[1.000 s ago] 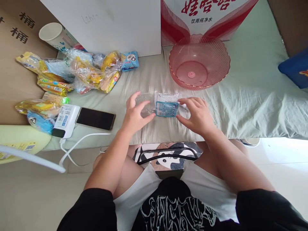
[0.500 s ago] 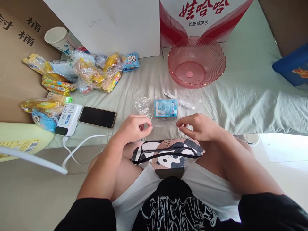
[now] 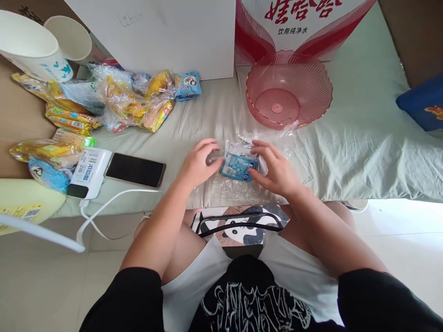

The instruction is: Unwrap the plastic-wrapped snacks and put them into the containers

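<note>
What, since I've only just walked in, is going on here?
A person's left hand is by the left end of a small blue packet, the right hand over its right end; whether either grips it is unclear. Clear plastic film lies around the packet. A pink bowl stands beyond it, and a phone lies to the left.

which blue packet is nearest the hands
The blue packet between the left hand and right hand; the far packet is by the white box, the leftmost packet by the white device.
</note>
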Tool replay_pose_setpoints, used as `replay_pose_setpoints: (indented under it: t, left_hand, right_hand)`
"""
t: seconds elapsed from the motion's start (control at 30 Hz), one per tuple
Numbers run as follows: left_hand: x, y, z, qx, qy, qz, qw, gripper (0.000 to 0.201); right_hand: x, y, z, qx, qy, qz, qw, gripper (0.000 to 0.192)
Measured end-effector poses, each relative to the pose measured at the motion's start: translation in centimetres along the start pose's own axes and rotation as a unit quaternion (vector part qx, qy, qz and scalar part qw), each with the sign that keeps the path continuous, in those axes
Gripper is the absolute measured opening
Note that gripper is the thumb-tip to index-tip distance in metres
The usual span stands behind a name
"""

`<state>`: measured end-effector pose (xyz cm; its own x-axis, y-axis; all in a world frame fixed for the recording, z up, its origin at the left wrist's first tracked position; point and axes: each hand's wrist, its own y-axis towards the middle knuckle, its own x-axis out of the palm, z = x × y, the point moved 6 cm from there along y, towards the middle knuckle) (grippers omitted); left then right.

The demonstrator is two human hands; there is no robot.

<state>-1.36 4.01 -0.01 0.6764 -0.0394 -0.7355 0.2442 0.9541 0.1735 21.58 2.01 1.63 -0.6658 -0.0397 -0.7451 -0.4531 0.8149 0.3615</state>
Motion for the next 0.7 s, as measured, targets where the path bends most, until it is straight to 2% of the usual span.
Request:
replay_pose_setpoints:
  t: [0.03,0.13,0.27,0.33,0.43,0.6,0.7]
  left_hand:
    - [0.0,0.3,-0.3,-0.022,-0.023,0.012,0.999,0.014]
    - [-0.1,0.9,-1.1,-0.103,-0.121,0.036,0.987,0.023]
    - [1.1,0.9,-1.4,-0.197,-0.291,0.005,0.936,0.038]
    - [1.5,0.9,-1.2,-0.206,-0.358,0.003,0.911,0.048]
    - [1.7,1.2,-1.2,-0.196,-0.413,0.034,0.889,0.056]
    - [0.8,1.6,-2.4,-0.202,-0.425,0.174,0.865,0.051]
    - [0.5,1.4,-2.6,-0.210,-0.415,0.199,0.863,0.050]
  right_hand:
    - [0.5,0.2,0.0,-0.010,-0.004,-0.006,1.000,0.031]
    - [1.6,0.7,0.1,-0.008,-0.032,-0.016,0.999,0.030]
    - [2.3,0.9,-0.1,-0.011,-0.072,-0.027,0.997,0.039]
    - [2.3,0.8,-0.5,-0.022,-0.095,-0.029,0.995,0.047]
    - [2.3,0.6,-0.8,-0.020,-0.136,-0.043,0.990,0.054]
    - [2.6,0.3,-0.8,0.022,-0.161,-0.050,0.985,0.060]
    - [2.8,0.1,-0.6,0.046,-0.158,-0.034,0.986,0.059]
